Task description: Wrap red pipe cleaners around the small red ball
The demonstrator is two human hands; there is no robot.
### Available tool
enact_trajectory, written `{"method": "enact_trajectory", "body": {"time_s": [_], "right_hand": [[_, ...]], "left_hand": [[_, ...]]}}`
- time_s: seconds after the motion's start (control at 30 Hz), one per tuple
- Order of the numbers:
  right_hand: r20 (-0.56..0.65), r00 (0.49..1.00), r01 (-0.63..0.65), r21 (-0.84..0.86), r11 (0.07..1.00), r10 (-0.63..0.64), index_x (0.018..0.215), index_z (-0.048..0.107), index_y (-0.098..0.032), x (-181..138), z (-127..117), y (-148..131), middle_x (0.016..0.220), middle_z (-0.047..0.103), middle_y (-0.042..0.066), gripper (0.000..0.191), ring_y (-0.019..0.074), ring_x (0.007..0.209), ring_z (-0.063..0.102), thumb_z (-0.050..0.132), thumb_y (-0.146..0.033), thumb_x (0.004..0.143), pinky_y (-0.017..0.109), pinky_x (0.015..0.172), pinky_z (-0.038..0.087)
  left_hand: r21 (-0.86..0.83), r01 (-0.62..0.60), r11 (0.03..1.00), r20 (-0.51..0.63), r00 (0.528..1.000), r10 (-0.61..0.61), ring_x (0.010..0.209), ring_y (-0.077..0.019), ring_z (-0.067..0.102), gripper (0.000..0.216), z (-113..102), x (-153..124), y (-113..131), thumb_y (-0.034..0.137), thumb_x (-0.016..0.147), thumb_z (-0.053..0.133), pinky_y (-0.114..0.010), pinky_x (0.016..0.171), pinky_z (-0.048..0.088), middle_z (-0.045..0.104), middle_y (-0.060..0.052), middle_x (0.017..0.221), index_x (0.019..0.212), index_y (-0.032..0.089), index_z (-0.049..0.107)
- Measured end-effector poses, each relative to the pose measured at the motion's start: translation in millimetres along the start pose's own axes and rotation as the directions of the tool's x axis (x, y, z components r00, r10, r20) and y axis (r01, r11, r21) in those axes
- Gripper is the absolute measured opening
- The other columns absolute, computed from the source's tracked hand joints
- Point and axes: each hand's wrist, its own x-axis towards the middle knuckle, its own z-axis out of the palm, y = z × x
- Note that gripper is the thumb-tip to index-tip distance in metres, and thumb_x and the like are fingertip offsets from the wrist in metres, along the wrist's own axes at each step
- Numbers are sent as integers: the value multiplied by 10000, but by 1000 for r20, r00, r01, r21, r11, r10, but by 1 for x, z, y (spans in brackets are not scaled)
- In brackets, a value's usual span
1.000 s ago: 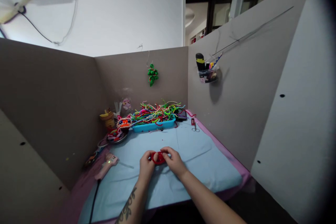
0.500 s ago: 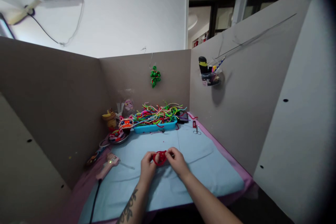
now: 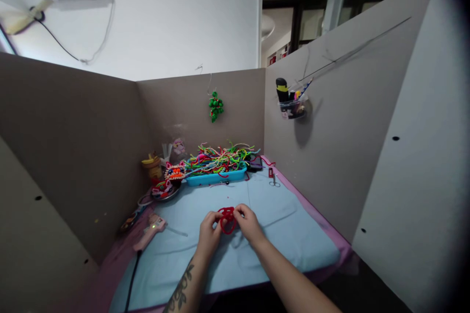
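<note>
A red pipe cleaner (image 3: 228, 226), bent into loops, is held up between both hands over the light blue cloth (image 3: 271, 249). My left hand (image 3: 210, 229) pinches its left side with thumb and fingers. At the upper right of the loops, my right hand (image 3: 248, 221) is closed in a pinch on the same red piece. The fingertips partly cover the loops, so how the strands join cannot be made out.
A blue tray (image 3: 216, 177) piled with colourful pipe cleaners stands at the back. On the left lie a pink glue gun (image 3: 151, 233) with a cord and a bowl (image 3: 169, 196) of fuzzy crafts. Small scissors (image 3: 274, 182) lie at the right. Partitions (image 3: 330, 146) enclose the table.
The red loops have turned and now show a rounder, larger ring hanging below the fingers. My left hand has shifted slightly right; my right hand stays pinched on the piece.
</note>
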Motion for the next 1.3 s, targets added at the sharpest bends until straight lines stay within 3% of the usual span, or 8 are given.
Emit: {"method": "enact_trajectory", "body": {"time_s": [0.17,0.53,0.7,0.87,1.0,1.2,1.3], "right_hand": [[-95,995,9,-67,998,-16,579,492,-228,1,2,3,597,498,-22,152,159,604,466,515,-285,718,257,589,387],[-119,993,-40,-166,985,21,583,449,-234,5,4,30,537,467,-49,169,146,539,464,479,-307,733,226,499,371],[-239,970,-86,-193,977,38,567,430,-238,10,-2,32,523,446,-59,173,143,524,452,454,-312,722,232,509,368],[-183,978,-116,-94,989,98,594,433,-241,10,-1,27,503,437,-71,191,132,464,451,458,-352,747,229,461,383],[-290,938,-208,-32,978,190,640,446,-250,12,-3,30,537,468,-66,171,138,466,481,457,-376,756,222,422,401],[-481,849,-265,-27,964,219,687,454,-257,19,-16,37,551,521,-44,132,151,455,529,419,-341,783,249,457,435],[-497,860,-197,-116,974,115,747,496,-247,17,-17,33,655,586,3,164,177,556,571,432,-383,814,285,530,479]], "left_hand": [[20,9,1000,57,998,-10,707,-180,581,124,3,-1,0,253,784,539,-299,691,459,626,-27,732,737,196,638],[60,-5,998,107,994,-2,700,-177,562,126,7,0,-3,245,789,532,-301,682,447,617,-27,728,719,193,624],[37,44,998,45,998,-46,693,-180,569,136,3,-1,-5,286,790,556,-303,674,452,618,-24,720,718,189,620],[-12,67,998,-7,998,-68,738,-193,604,132,3,0,-8,291,787,570,-318,705,474,659,-36,779,787,185,650],[23,7,1000,23,1000,-8,815,-205,605,207,3,1,-2,309,846,513,-336,758,466,667,-58,849,890,196,680],[45,7,999,-33,999,-6,769,-208,576,263,0,-1,2,362,878,473,-332,735,440,631,-59,780,772,196,648],[-11,63,998,-81,995,-64,758,-210,566,268,0,1,-5,399,858,497,-323,721,432,622,-52,765,755,195,637]]}}
